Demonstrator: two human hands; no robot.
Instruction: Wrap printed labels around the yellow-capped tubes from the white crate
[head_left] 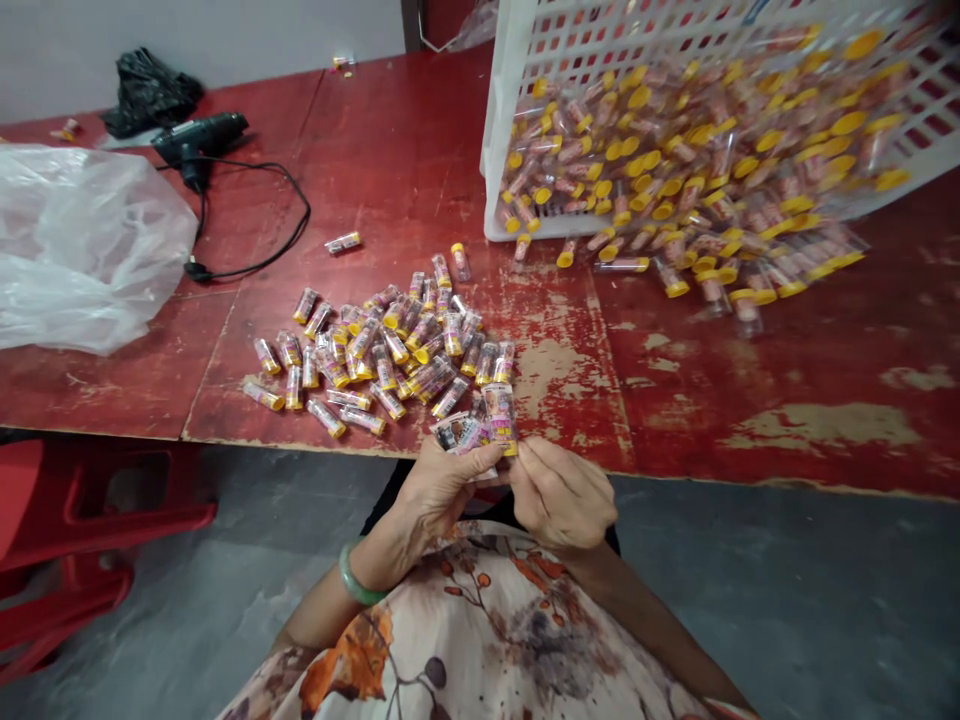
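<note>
My left hand grips a small fanned stack of flat printed plastic sleeves, its thumb lying over them. At the table's front edge my right hand is closed, thumb and fingers pinching the lower edge of one printed sleeve with pink and yellow print. Just beyond the hands lies a loose pile of small clear tubes with yellow caps and printed sleeves around them. The fingertips of my right hand are partly hidden.
A tilted white plastic basket spills many yellow-capped tubes onto the worn red table. Left of them are a black heat gun with its cord, a clear plastic bag and a black bag. Red stools stand at left.
</note>
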